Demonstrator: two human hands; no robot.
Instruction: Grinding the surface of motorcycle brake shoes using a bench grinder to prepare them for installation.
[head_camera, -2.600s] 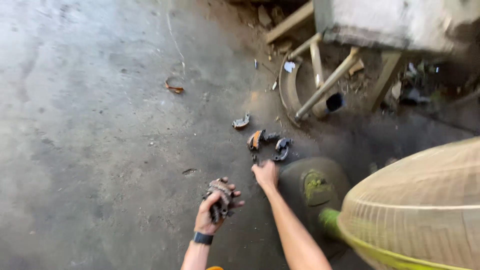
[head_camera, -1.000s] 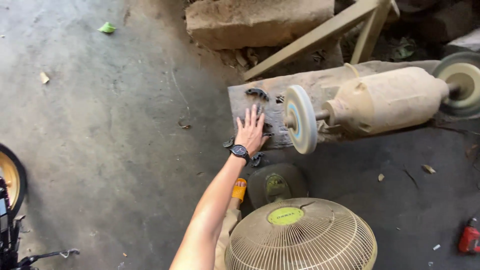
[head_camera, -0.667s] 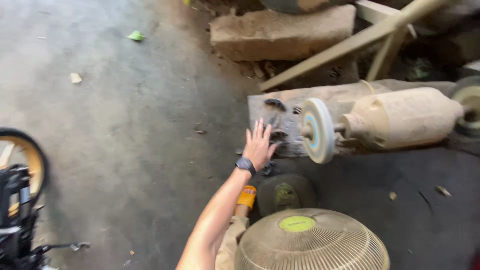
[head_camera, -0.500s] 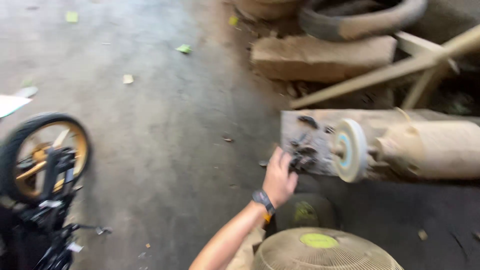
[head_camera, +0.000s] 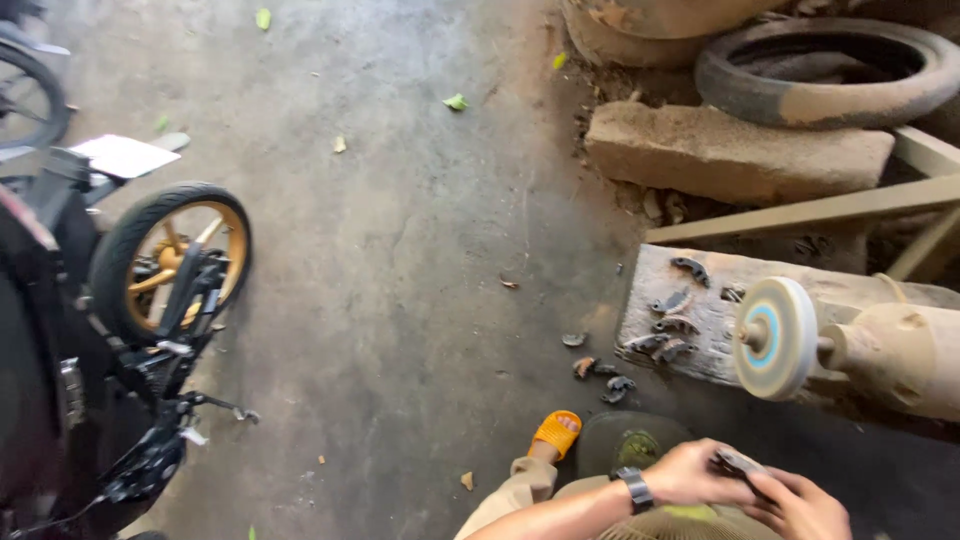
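**Small dark part held in both hands beside a buffing wheel**

At the bottom edge of the view, a small dark metal part is held between both hands, low over the person's lap. The left hand, with a dark watch on its wrist, is curled around the near end of the part, the grip closed on it. The right hand is partly cut off by the frame; its fingers are seen touching the part's far end, but how tightly they are closed cannot be told. The part's exact shape is blurred.

Just above the hands, a round buffing wheel is mounted on a dusty motor, which is cut off at the right. Beside the wheel, several similar curved dark pieces are laid on a worn wooden desk. A few more pieces are scattered on the concrete floor below it. An orange sandal is seen nearby. At the left, a motorcycle wheel with a gold rim is visible, the bike itself largely out of frame. An old tyre and a stone block are seen at the top right.
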